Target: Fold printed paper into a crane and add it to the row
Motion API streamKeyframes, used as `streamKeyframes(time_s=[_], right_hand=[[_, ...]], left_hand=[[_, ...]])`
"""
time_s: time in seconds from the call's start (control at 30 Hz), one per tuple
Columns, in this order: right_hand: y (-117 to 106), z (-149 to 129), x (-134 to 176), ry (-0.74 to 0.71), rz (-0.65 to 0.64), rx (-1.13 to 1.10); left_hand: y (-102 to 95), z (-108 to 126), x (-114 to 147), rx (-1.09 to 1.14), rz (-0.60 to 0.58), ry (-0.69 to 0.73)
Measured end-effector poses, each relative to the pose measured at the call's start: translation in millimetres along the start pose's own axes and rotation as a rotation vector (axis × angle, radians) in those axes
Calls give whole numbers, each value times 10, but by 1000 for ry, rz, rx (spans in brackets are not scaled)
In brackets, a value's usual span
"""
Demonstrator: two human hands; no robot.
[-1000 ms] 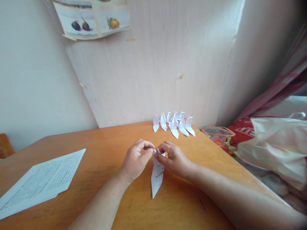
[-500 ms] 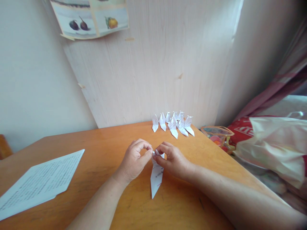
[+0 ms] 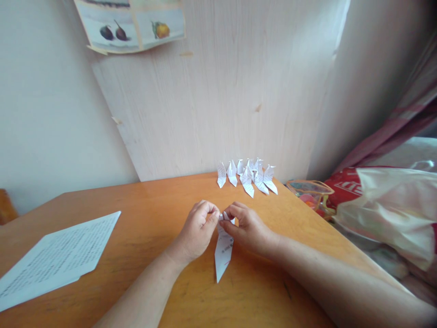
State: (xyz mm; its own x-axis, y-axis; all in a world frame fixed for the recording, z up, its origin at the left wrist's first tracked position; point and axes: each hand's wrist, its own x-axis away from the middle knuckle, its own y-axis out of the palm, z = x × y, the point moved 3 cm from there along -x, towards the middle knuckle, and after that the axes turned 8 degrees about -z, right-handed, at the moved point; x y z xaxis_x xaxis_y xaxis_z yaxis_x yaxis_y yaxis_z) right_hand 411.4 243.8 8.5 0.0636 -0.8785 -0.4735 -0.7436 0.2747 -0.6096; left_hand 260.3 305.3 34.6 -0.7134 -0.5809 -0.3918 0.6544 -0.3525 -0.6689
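A white folded-paper figure (image 3: 223,255) with some print on it is between my two hands, its long pointed end towards me. My left hand (image 3: 200,228) is closed, thumb and forefinger pinching the small tip at the figure's upper end. With its thumb and bent fingers, my right hand (image 3: 248,228) grips the upper part just to the right. The fingers partly hide the folds there. Farther back, several similar folded-paper figures (image 3: 247,181) stand in a cluster near the table's far edge.
On the left of the wooden table (image 3: 164,196) lies a stack of printed sheets (image 3: 64,255). A board (image 3: 218,100) with a taped-up picture (image 3: 160,29) rises behind. Beyond the right edge are a pale plastic bag (image 3: 385,209) and an orange-rimmed container (image 3: 310,193).
My left thumb and forefinger have come closer together on the paper tip, and the left hand has shifted slightly right. My right hand keeps its grip almost unchanged.
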Motion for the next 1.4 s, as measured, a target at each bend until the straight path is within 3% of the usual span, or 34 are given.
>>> streamKeyframes(time_s=[0.33, 0.67, 1.4], right_hand=[[-11, -16, 8, 6, 1, -1], [-8, 1, 10, 5, -2, 8], [-3, 20, 9, 21, -11, 13]], left_hand=[[-71, -20, 10, 0, 102, 18], [-65, 25, 12, -71, 108, 70], [10, -51, 20, 31, 95, -40]])
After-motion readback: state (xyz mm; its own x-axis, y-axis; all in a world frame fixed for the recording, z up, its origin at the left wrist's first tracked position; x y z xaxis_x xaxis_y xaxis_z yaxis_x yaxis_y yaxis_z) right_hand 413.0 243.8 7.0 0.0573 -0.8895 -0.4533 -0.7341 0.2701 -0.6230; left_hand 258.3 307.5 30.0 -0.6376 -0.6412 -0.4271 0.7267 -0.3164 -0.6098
